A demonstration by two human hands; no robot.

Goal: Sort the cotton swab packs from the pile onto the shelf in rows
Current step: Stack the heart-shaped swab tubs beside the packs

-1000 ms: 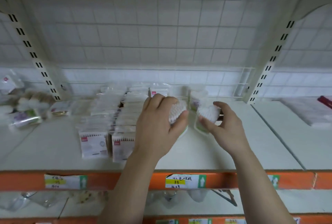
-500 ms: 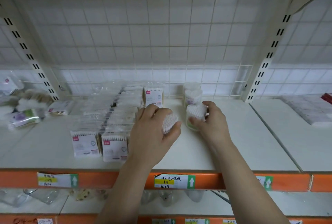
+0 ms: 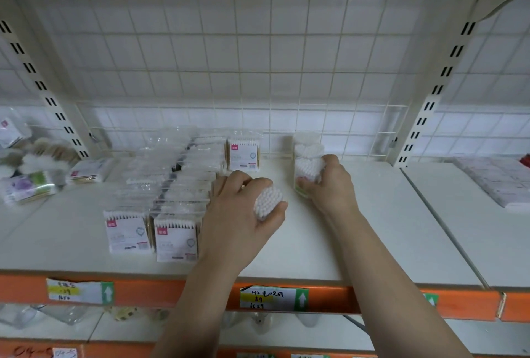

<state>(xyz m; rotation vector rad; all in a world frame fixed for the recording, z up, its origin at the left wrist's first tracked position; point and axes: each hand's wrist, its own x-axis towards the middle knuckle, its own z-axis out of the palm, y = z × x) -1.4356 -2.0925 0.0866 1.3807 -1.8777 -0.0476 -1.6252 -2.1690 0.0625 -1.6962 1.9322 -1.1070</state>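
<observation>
Vs 1 s ago, the right hand (image 3: 329, 185) has carried its clear swab tub (image 3: 308, 169) back & down. The tub now looks set on the shelf (image 3: 372, 228), just in front of the 2 rear tubs (image 3: 308, 142) by the wire grid, w/ fingers and thumb curled round its sides. That row is now 3 deep, prob. ready for release. The left hand (image 3: 238, 214) has barely moved. It grips a 2nd round swab pack (image 3: 268, 202), cotton tips showing, beside the flat-pack rows (image 3: 177, 185). That pack likely goes next in line.

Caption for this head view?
Left hand grips one cotton swab tub; right hand holds a second tub on the shelf.
</observation>
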